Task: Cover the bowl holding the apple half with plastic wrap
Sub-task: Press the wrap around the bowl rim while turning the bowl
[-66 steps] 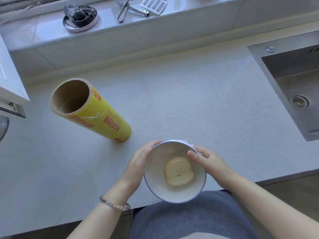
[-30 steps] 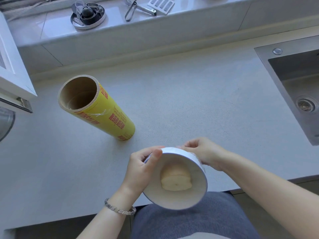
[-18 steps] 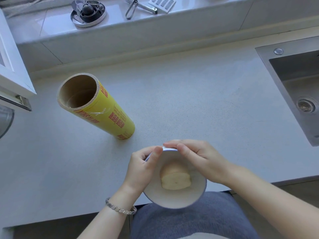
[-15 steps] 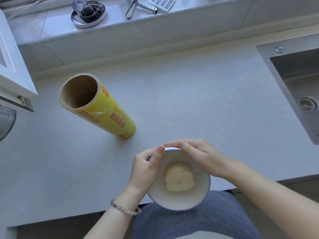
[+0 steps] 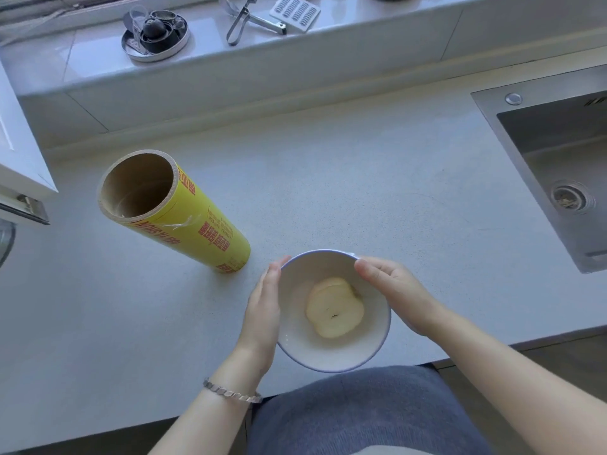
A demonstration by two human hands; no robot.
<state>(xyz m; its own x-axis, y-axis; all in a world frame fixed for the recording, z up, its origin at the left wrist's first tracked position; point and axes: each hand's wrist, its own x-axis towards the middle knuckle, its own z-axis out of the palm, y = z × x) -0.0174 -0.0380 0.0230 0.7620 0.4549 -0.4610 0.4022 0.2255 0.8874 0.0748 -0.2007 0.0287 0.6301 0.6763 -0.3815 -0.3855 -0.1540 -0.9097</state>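
A white bowl point(image 5: 331, 354) with a blue rim sits at the counter's near edge, and a pale apple half point(image 5: 335, 307) lies cut side up inside it. My left hand point(image 5: 262, 310) is pressed flat against the bowl's left wall. My right hand point(image 5: 394, 293) cups the right wall, thumb at the far rim. A thin clear film seems stretched over the bowl's mouth, but it is hard to make out. The yellow plastic wrap roll point(image 5: 170, 215) stands tilted on the counter to the left of the bowl, untouched.
A steel sink point(image 5: 558, 165) is set into the counter point(image 5: 361, 192) at the right. On the back ledge lie a round metal tray of small items point(image 5: 154, 34), tongs point(image 5: 243, 21) and a grater point(image 5: 295, 11). A white cabinet door point(image 5: 19, 149) juts in at the left.
My right hand has slid from the bowl's far rim down to its right side. My left hand has flattened against the left wall. The bowl now sits level.
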